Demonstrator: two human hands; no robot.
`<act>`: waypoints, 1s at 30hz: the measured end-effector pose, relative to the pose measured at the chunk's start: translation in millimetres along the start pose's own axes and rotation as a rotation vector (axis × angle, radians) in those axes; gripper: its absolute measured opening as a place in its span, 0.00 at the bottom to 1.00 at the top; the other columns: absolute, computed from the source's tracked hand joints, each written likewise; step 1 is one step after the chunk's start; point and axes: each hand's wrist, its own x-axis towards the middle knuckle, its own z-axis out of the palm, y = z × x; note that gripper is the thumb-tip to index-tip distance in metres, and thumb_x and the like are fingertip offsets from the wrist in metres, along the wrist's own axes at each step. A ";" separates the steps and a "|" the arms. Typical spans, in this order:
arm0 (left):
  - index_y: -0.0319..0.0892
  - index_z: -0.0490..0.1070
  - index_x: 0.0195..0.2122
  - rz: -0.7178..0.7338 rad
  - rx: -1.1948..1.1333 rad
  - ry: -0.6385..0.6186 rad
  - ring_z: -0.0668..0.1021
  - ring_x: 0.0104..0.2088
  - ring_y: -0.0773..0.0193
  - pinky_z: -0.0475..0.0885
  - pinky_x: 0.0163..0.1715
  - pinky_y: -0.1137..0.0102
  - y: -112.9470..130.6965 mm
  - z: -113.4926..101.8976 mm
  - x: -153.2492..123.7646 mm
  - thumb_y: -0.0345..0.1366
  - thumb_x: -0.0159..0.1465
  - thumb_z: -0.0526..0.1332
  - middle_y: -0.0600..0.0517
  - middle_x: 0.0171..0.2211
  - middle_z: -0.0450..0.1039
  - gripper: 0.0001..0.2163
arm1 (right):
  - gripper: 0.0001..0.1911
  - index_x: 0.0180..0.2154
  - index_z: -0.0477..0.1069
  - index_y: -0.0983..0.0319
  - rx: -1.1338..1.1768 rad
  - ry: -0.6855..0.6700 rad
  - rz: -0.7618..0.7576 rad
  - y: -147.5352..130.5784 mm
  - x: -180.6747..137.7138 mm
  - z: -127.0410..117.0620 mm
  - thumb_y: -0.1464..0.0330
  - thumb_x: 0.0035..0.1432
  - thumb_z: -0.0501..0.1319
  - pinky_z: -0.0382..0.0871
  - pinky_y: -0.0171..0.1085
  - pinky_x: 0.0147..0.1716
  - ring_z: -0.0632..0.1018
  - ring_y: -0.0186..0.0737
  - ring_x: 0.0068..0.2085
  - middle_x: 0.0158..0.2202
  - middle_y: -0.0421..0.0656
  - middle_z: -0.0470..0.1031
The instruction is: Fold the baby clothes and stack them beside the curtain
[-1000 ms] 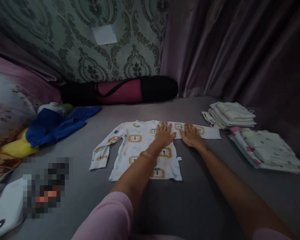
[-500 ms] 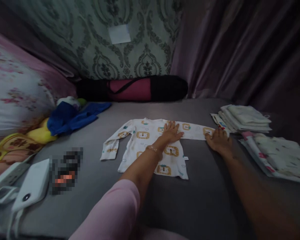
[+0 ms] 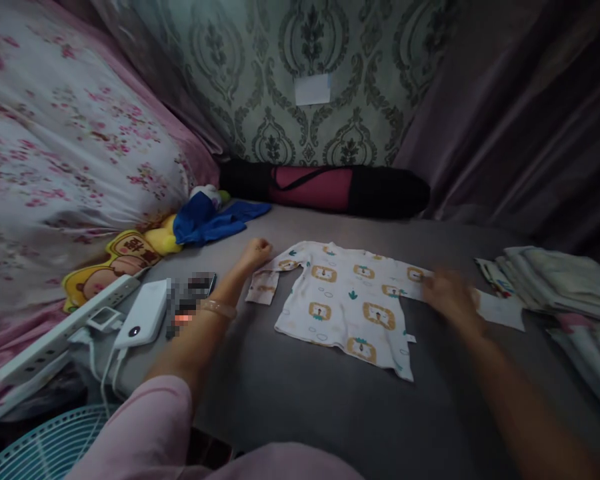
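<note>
A small white long-sleeved shirt point(image 3: 353, 300) with lion prints lies flat on the grey bed point(image 3: 330, 413). My left hand point(image 3: 255, 253) is closed in a pinch on the shirt's left sleeve near the shoulder; the sleeve hangs bent below it. My right hand point(image 3: 447, 297) rests on the shirt's right sleeve, smeared by motion, so its fingers are unclear.
Folded clothes point(image 3: 555, 280) are stacked at the right. A blue garment point(image 3: 210, 220) and a yellow toy point(image 3: 125, 250) lie at the left by a floral pillow point(image 3: 55, 147). A power bank point(image 3: 143, 323), a power strip point(image 3: 60, 333), a rolled mat point(image 3: 325, 190) and a fan point(image 3: 40, 447) are nearby.
My left hand left the shirt's chest and went left to grip the left sleeve. My right hand stayed out on the right sleeve. The view swung left.
</note>
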 end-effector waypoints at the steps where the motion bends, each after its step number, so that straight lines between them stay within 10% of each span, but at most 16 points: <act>1: 0.34 0.76 0.37 -0.042 0.013 -0.010 0.77 0.35 0.60 0.71 0.34 0.71 -12.3 -3.8 -0.4 0.33 0.64 0.55 0.46 0.31 0.78 0.11 | 0.23 0.55 0.65 0.75 0.058 0.013 -0.092 -28.1 2.9 3.2 0.69 0.63 0.47 0.57 0.51 0.59 0.65 0.58 0.61 0.58 0.65 0.64; 6: 0.37 0.76 0.34 -0.113 0.017 -0.070 0.76 0.31 0.64 0.67 0.29 0.76 -29.7 2.2 -7.4 0.32 0.62 0.57 0.49 0.28 0.77 0.08 | 0.24 0.60 0.62 0.70 0.364 -0.078 -0.394 -169.1 24.5 32.2 0.72 0.63 0.48 0.56 0.35 0.61 0.65 0.41 0.62 0.62 0.53 0.64; 11: 0.37 0.76 0.36 -0.116 -0.038 -0.161 0.74 0.29 0.67 0.64 0.26 0.76 -18.1 7.8 -10.3 0.32 0.61 0.57 0.52 0.27 0.75 0.09 | 0.25 0.59 0.63 0.68 0.401 -0.062 -0.436 -246.3 47.2 52.3 0.77 0.62 0.47 0.58 0.34 0.58 0.67 0.39 0.60 0.60 0.51 0.67; 23: 0.39 0.73 0.29 -0.103 -0.451 -0.734 0.58 0.17 0.73 0.48 0.17 0.73 -9.7 -0.6 -0.9 0.47 0.45 0.71 0.59 0.17 0.61 0.18 | 0.25 0.62 0.59 0.67 0.251 0.053 -0.412 -265.4 43.9 80.4 0.68 0.68 0.42 0.45 0.44 0.63 0.57 0.46 0.65 0.65 0.50 0.59; 30: 0.40 0.66 0.23 -0.043 -0.554 -0.498 0.66 0.21 0.73 0.57 0.20 0.77 -6.9 -6.1 8.1 0.35 0.44 0.71 0.60 0.19 0.64 0.13 | 0.25 0.62 0.59 0.68 0.239 0.108 -0.423 -265.4 44.8 85.2 0.68 0.68 0.41 0.46 0.44 0.63 0.58 0.46 0.65 0.64 0.50 0.61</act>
